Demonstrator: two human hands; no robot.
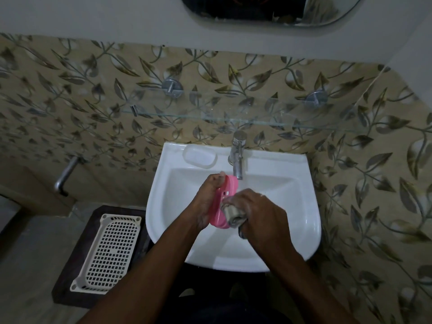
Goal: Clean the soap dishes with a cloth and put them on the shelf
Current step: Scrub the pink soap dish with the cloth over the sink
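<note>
Over the white sink [301,206], my left hand [207,202] holds a pink soap dish [225,199] tilted on its edge. My right hand [261,209] grips a bunched grey cloth [233,215] pressed against the dish's lower part. A second, clear white soap dish [199,157] lies on the sink's back left ledge. The glass shelf [233,114] hangs on the tiled wall above the sink with nothing on it.
A chrome tap [238,157] stands at the back of the sink, its spout just above the pink dish. A white plastic basket [109,251] rests on a dark stool left of the sink. A metal wall tap [66,174] juts out at the left. A mirror [271,8] hangs above.
</note>
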